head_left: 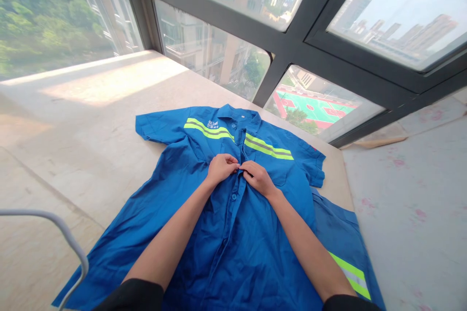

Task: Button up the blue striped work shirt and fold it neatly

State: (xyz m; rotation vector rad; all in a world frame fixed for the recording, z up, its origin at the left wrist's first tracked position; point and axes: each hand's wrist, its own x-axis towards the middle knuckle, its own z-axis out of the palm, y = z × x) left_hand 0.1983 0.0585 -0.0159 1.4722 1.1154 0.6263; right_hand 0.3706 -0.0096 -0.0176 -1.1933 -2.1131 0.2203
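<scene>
A blue short-sleeved work shirt (189,194) with yellow and grey reflective stripes lies front up, its collar toward the windows. At the middle of its front opening, my left hand (223,167) pinches the placket edge from the left. My right hand (258,177) grips the other edge from the right, and the fingertips of both hands meet there. Whatever sits between the fingertips is hidden. One button (234,197) shows on the placket below the hands, another (234,126) near the collar.
The shirt lies on a pale stone sill (73,155). A second blue garment (337,223) with a reflective stripe is partly under its right side. A grey-white cable (69,238) curves in at lower left. Dark window frames (292,48) stand behind; a flowered wall (412,214) bounds the right.
</scene>
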